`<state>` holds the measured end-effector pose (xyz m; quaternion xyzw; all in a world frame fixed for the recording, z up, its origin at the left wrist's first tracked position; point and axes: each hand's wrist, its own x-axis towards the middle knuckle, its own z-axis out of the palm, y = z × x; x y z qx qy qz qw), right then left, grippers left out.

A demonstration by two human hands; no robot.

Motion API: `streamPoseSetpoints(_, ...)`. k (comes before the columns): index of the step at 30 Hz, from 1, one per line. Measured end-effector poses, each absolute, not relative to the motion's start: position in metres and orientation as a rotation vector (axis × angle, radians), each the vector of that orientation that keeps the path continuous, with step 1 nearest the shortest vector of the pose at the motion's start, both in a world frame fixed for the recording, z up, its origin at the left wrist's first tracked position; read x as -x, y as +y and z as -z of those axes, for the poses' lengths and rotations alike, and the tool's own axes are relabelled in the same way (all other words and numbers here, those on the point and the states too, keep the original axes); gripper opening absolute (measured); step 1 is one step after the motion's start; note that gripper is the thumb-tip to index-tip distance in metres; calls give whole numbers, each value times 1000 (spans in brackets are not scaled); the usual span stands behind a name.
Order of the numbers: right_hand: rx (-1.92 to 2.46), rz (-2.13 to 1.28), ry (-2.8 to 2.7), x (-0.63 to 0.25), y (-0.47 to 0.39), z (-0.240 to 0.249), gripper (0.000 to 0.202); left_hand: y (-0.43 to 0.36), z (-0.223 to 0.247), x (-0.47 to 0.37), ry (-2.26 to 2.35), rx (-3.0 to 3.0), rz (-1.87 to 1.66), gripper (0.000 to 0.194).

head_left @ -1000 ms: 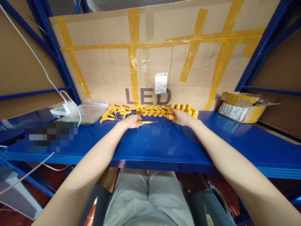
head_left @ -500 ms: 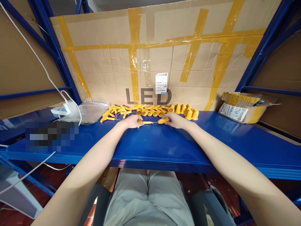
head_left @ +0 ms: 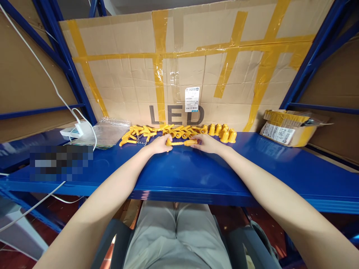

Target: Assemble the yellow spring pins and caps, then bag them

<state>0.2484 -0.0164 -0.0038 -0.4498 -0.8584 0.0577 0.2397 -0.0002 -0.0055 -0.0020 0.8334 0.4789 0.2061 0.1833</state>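
My left hand (head_left: 160,144) is closed round the end of a yellow plastic piece with a ridged, twisted shaft (head_left: 177,143) that points right. In my right hand (head_left: 208,143), fingers pinch a yellow bell-shaped cap (head_left: 191,142), its narrow end turned toward the shaft. A short bit of metal spring shows between the two parts, which lie in line just above the blue shelf (head_left: 185,172). Behind my hands, several yellow caps (head_left: 178,134) lie on their sides in a row. Several similar yellow shafted pieces (head_left: 134,133) and thin springs (head_left: 141,139) are heaped to the left.
Upright yellow caps (head_left: 224,135) stand right of the row. Farther right is an open, taped cardboard box (head_left: 288,129). A clear plastic bag (head_left: 110,130), a white plug with a cable (head_left: 82,128) and a blurred dark object (head_left: 60,158) lie left. A large cardboard sheet (head_left: 134,86) stands behind.
My right hand has moved the cap slightly left, closer to the twisted shaft, so less of the spring shows between them. My left hand still holds its piece, now turned a little.
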Motion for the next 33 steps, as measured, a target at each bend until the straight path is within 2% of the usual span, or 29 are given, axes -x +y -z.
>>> streamPoseSetpoints(7, 1149, -216, -2411, -247, -18, 5, 28, -3, 2, -2, 1493, -2478, -563, 17)
streamPoseSetpoints(12, 1163, -181, -2359, -245, -15, 9, 27, -4, 0, -3, 1594, -2518, -543, 20)
streamPoseSetpoints(19, 1372, -573, -2148, -242, -18, 9, 31, -7, -2, -6, 1704, -2581, -496, 30)
streamPoseSetpoints(25, 1389, -734, -2027, -240, -18, 5, 30, -8, -3, -7, 1620, -2555, -525, 23)
streamPoseSetpoints(30, 1287, -1080, -1975, -251, -19, -1, 32, -8, -3, -7, 1551, -2451, -569, 18)
streamPoseSetpoints(33, 1241, -1175, -1925, -256, -22, -3, 33, -7, -2, -6, 1460, -2363, -618, 14)
